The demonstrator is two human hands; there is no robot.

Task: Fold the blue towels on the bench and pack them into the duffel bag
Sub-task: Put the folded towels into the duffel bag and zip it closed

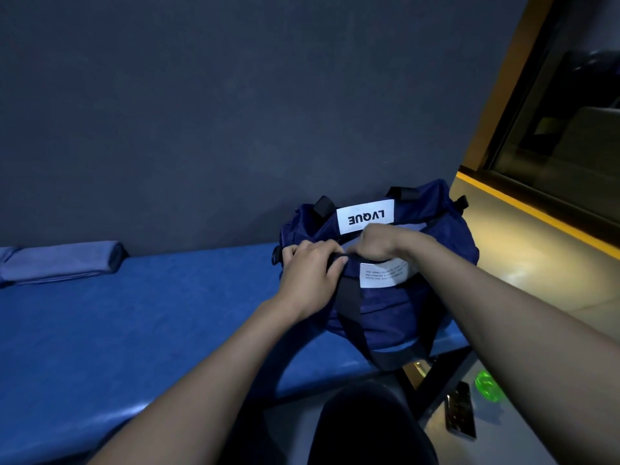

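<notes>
Left grip (pixel 310 266) pinching a black strap and right grip (pixel 377 243) curled at the opening of the soft navy duffel bag (pixel 385 310), probably holding the limp fabric open for packing, right of centre on the padded blue tabletop (pixel 151 317); folded towel (pixel 63 261) far left.

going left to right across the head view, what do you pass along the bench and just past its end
folded towel → bare blue bench → left hand → right hand on the duffel bag → phone on the floor → green glowing object
</notes>
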